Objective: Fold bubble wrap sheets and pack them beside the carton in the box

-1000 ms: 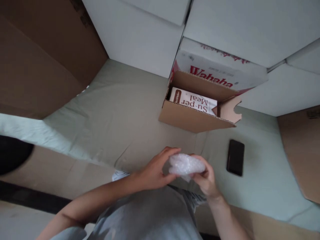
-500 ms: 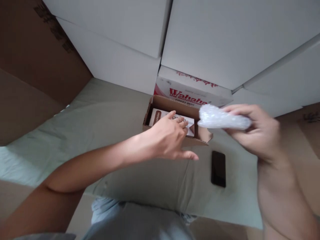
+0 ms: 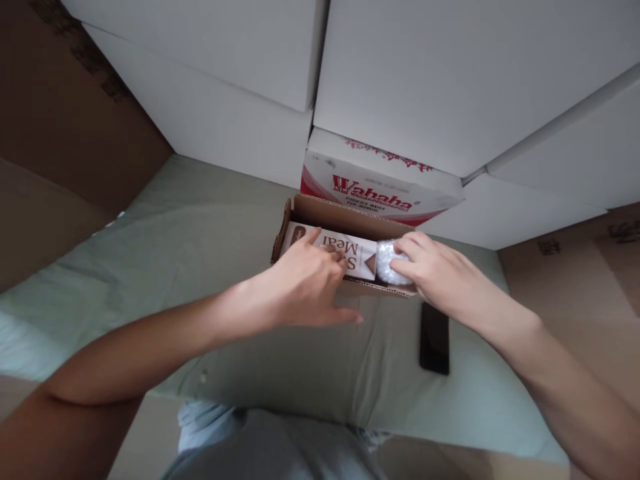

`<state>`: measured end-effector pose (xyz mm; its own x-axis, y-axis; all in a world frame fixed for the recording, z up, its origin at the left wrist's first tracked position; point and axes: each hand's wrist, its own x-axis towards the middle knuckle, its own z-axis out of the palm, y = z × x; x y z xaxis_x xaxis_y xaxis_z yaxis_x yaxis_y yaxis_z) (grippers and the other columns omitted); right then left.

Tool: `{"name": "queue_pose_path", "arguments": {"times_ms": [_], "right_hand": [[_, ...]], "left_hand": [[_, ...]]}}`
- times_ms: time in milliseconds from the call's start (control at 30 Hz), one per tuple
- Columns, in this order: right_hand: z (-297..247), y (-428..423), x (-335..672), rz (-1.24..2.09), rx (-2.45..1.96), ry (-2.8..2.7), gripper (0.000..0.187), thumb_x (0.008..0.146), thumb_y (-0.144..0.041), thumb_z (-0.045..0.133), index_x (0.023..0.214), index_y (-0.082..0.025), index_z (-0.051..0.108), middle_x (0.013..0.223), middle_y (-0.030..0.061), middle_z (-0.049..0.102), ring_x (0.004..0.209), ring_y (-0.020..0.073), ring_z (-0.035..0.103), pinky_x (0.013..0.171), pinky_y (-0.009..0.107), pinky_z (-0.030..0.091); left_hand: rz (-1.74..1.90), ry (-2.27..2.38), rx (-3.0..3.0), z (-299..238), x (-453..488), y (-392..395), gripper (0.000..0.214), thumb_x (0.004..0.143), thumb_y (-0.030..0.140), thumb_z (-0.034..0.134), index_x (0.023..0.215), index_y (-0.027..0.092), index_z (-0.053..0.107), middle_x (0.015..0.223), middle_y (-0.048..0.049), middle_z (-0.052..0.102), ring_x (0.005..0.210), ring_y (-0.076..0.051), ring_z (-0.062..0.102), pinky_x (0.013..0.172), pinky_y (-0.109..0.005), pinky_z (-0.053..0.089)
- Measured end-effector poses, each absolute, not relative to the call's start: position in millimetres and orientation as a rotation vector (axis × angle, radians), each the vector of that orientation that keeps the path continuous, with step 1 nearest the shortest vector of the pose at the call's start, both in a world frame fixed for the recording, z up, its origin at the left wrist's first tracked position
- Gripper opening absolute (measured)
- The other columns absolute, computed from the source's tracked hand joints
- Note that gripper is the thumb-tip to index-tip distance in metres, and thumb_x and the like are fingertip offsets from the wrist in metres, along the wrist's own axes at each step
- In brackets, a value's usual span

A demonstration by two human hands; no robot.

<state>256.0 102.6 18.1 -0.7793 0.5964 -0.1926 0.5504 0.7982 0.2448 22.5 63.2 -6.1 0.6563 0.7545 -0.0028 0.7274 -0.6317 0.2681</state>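
Note:
An open cardboard box (image 3: 345, 213) stands on the green cloth, its long side toward me. Inside it lies a white carton with brown print (image 3: 361, 251), filling the left and middle part. My left hand (image 3: 310, 277) rests over the carton, fingers spread on its top and thumb stretched toward me. At the right end of the box my right hand (image 3: 435, 270) grips a bundle of bubble wrap (image 3: 390, 261), which sits down between the carton and the box's end. Whether the bundle touches the bottom is hidden.
Behind the box stands a white and red Wahaha water carton (image 3: 375, 190) against large white boxes (image 3: 400, 73). A black phone (image 3: 434, 340) lies on the green cloth (image 3: 240, 233) at the right. Brown cardboard (image 3: 60, 120) rises at the left.
My right hand has brought the bubble wrap left and down, from above the box into its right end. My left hand stays on the carton, with fingers still spread.

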Motion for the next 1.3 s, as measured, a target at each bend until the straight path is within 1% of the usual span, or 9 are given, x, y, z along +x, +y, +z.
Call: {"name": "queue_pose_path", "arguments": {"times_ms": [233,333,467,567,667,833,1033,1200,1300], "right_hand": [[6.5,106.9,252.6,0.179,0.790,2.781,0.020,0.078,-0.002,0.053,0.088,-0.017,0.062,0.121,0.0124,0.056,0.122,0.0304,0.043,0.082,0.039,0.048],[1.2,107.6,253.0,0.062,0.784,2.808,0.025,0.075,-0.001,0.051,0.088,-0.019,0.063,0.117,0.0110,0.059,0.113,0.0276,0.050,0.080,0.038,0.049],[-2.8,106.6,255.9,-0.121,0.848,2.806,0.036,0.073,0.000,0.049,0.099,-0.022,0.062,0.119,0.0096,0.056,0.102,0.0233,0.057,0.066,0.030,0.049],[2.8,107.0,262.5,-0.151,0.895,2.879,0.041,0.075,-0.002,0.048,0.110,-0.021,0.058,0.128,0.0116,0.050,0.106,0.0249,0.055,0.071,0.032,0.049],[13.2,108.5,266.4,-0.009,0.916,2.913,0.027,0.080,-0.009,0.049,0.102,-0.020,0.060,0.116,0.0115,0.056,0.107,0.0269,0.052,0.078,0.036,0.047],[14.1,109.3,255.6,0.047,0.901,2.761,0.009,0.083,-0.014,0.053,0.079,-0.019,0.059,0.081,0.0053,0.059,0.080,0.0197,0.054,0.067,0.030,0.041],[-0.8,107.7,242.2,0.266,0.929,2.687,0.008,0.079,-0.010,0.056,0.078,-0.018,0.058,0.081,0.0057,0.058,0.069,0.0171,0.051,0.059,0.029,0.035],[-4.2,109.4,244.7,0.030,0.964,2.707,0.014,0.079,-0.010,0.053,0.072,-0.019,0.060,0.075,0.0042,0.062,0.073,0.0179,0.057,0.060,0.029,0.039],[-2.8,110.0,250.0,-0.079,0.936,2.801,0.019,0.079,-0.009,0.051,0.073,-0.020,0.065,0.078,0.0040,0.066,0.081,0.0196,0.061,0.071,0.032,0.045]], "left_hand": [[0.195,1.210,2.650,-11.7,23.7,59.7,0.056,0.074,0.066,0.054,0.083,0.012,0.068,0.082,-0.0126,0.071,0.081,-0.027,0.065,0.094,-0.047,0.036],[0.183,1.221,2.661,-10.6,23.6,59.1,0.054,0.073,0.064,0.056,0.081,0.012,0.068,0.080,-0.0120,0.071,0.078,-0.026,0.066,0.095,-0.046,0.036],[0.195,1.223,2.685,-11.3,23.1,57.6,0.051,0.072,0.062,0.057,0.081,0.013,0.068,0.082,-0.0113,0.072,0.080,-0.026,0.066,0.097,-0.046,0.036],[0.201,1.200,2.693,-12.6,23.1,56.2,0.050,0.072,0.061,0.058,0.079,0.012,0.068,0.080,-0.0122,0.071,0.080,-0.026,0.066,0.098,-0.046,0.035],[0.206,1.197,2.704,-13.2,24.2,55.3,0.049,0.072,0.060,0.058,0.077,0.012,0.068,0.079,-0.0124,0.071,0.079,-0.026,0.066,0.097,-0.047,0.036],[0.199,1.215,2.712,-13.7,25.6,54.2,0.049,0.072,0.060,0.059,0.078,0.012,0.069,0.081,-0.0123,0.071,0.080,-0.026,0.066,0.099,-0.047,0.035],[0.207,1.204,2.718,-14.0,25.8,53.4,0.047,0.073,0.057,0.058,0.076,0.012,0.068,0.078,-0.0127,0.071,0.079,-0.026,0.066,0.098,-0.048,0.035],[0.264,1.201,2.711,-15.0,25.3,52.7,0.044,0.074,0.056,0.058,0.077,0.013,0.068,0.078,-0.0122,0.071,0.079,-0.026,0.066,0.095,-0.047,0.036],[0.276,1.196,2.714,-17.1,25.0,52.8,0.044,0.075,0.055,0.057,0.078,0.012,0.068,0.080,-0.0127,0.071,0.079,-0.026,0.066,0.095,-0.047,0.036]]}}
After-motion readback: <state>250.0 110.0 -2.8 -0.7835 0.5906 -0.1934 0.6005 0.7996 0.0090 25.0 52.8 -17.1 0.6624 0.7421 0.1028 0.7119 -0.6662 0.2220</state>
